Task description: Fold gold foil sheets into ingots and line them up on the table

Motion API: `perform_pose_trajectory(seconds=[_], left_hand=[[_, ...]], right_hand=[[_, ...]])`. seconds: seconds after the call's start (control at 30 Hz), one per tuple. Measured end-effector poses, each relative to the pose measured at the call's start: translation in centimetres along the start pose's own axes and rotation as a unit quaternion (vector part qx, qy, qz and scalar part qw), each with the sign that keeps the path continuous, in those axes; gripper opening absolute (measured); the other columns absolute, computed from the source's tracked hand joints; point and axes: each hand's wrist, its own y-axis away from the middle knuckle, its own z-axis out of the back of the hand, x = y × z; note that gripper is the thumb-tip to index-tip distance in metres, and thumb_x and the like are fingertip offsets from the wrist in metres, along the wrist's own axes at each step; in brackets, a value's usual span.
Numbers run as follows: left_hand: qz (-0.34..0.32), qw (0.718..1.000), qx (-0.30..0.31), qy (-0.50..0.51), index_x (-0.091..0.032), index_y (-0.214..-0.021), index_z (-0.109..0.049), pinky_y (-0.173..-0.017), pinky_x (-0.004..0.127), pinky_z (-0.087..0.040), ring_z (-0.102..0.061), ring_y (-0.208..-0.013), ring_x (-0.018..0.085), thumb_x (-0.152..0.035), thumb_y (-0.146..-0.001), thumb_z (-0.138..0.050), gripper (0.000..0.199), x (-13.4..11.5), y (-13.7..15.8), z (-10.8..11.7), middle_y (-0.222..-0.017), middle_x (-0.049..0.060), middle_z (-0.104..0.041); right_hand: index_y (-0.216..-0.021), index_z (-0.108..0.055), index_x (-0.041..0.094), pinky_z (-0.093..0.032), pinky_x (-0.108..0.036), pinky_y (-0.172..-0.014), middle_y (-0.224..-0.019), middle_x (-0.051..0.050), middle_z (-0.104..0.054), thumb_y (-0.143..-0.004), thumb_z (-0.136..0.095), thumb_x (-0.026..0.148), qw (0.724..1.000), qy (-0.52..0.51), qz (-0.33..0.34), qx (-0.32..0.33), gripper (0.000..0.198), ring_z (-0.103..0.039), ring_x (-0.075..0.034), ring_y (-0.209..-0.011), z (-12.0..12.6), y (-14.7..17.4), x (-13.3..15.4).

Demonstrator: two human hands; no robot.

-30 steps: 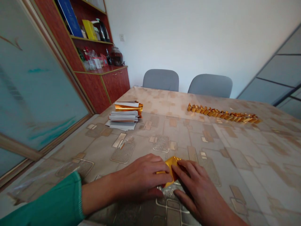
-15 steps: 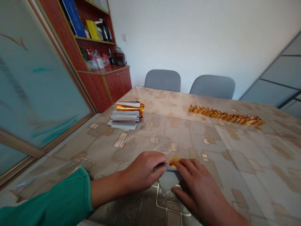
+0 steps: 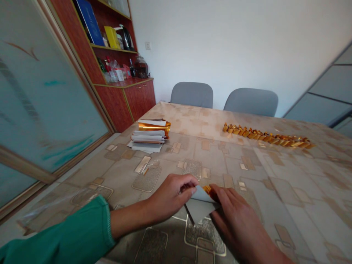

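Note:
A sheet of gold foil paper (image 3: 200,208), its pale grey back facing me, is partly folded between my two hands above the near part of the table. My left hand (image 3: 177,194) pinches its left edge between thumb and fingers. On the right side, my right hand (image 3: 231,209) grips the sheet, its fingers bent over the far edge and its thumb mostly hidden below. A bit of the gold side shows between the hands at the far edge.
A stack of gold and grey paper sheets (image 3: 150,137) lies at the far left of the patterned tablecloth (image 3: 176,161). A row of folded gold paper pieces (image 3: 268,136) stretches across the far right. Two grey chairs (image 3: 191,94) stand behind the table, a red cabinet (image 3: 140,99) at left.
The paper between my hands has opened out, showing more of its grey back. My right hand has shifted slightly right; the view has moved a little.

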Motion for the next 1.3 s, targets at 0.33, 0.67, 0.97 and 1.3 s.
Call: perform_pose_trajectory(seconds=[0.33, 0.67, 0.97, 1.3], left_hand=[[-0.151, 0.951, 0.064, -0.262, -0.018, -0.095, -0.061, -0.077, 0.031, -0.041, -0.056, -0.087, 0.019, -0.021, -0.098, -0.051, 0.011, 0.8, 3.3, -0.7, -0.097, 0.005, -0.066], [-0.107, 0.959, 0.022, -0.263, -0.019, -0.086, -0.066, -0.073, 0.031, -0.038, -0.054, -0.081, 0.017, -0.025, -0.099, -0.053, 0.02, 1.5, 2.4, -1.1, -0.085, 0.002, -0.063], [-0.047, 0.971, 0.026, -0.232, -0.019, -0.087, -0.065, -0.075, 0.032, -0.034, -0.053, -0.086, 0.019, -0.025, -0.096, -0.06, 0.012, 1.6, 2.3, -1.2, -0.087, 0.001, -0.061], [0.002, 0.968, -0.005, -0.25, -0.019, -0.081, -0.063, -0.073, 0.033, -0.031, -0.051, -0.081, 0.019, -0.026, -0.091, -0.068, 0.013, 1.7, 2.6, -0.6, -0.083, 0.0, -0.06]], right_hand=[[-0.084, -0.064, 0.021, -0.057, -0.045, -0.076, -0.087, -0.008, -0.066, -0.086, -0.055, 0.006, 0.995, 0.088, 0.056, 0.003, 0.017, -0.063, -0.028, -0.085, -1.3, 0.7, 1.9], [-0.088, -0.065, 0.021, -0.057, -0.042, -0.07, -0.088, -0.008, -0.066, -0.085, -0.062, 0.008, 0.996, 0.08, 0.024, 0.033, 0.014, -0.062, -0.027, -0.081, -1.1, 0.6, 1.5], [-0.079, -0.063, 0.023, -0.044, -0.038, -0.069, -0.083, -0.005, -0.063, -0.093, -0.063, 0.026, 0.997, -0.033, -0.045, 0.061, 0.015, -0.058, -0.027, -0.082, -0.9, -1.4, 1.6], [-0.07, -0.051, 0.022, -0.034, -0.034, -0.067, -0.074, -0.001, -0.058, -0.088, -0.069, 0.019, 0.997, -0.056, -0.053, 0.021, 0.025, -0.051, -0.022, -0.072, -2.7, -1.4, 0.5]])
